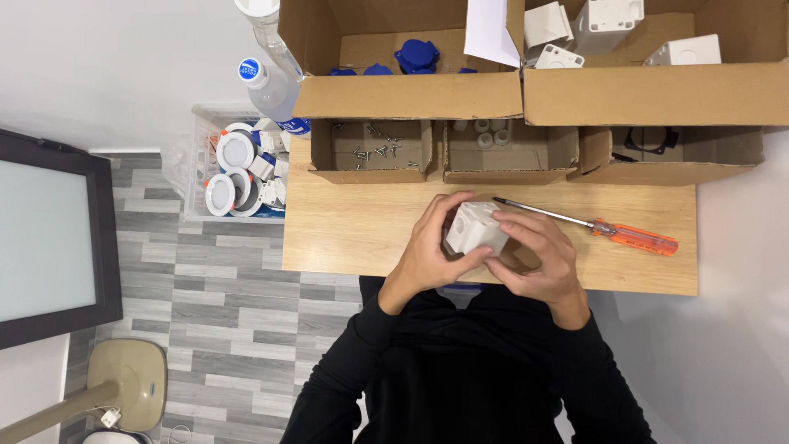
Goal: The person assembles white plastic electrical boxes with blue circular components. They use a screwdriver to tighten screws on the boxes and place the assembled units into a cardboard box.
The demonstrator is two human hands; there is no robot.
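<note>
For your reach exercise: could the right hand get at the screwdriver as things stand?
Probably yes: the screwdriver lies bare on the table just beside the right hand, though both hands now hold the white box.

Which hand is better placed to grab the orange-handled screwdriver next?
Right, probably. The screwdriver lies on the table just beyond the right hand, its handle pointing farther right. The left hand sits across the white plastic box that both hands hold, so it would have to cross over.

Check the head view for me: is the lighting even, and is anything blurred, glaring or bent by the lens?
Head view: soft, even light with only faint shadows under the white box and the screwdriver; both hands, left hand and right hand, are sharp; no strong glare; the cardboard boxes lean outward at the top edge, a wide-lens effect.
</note>
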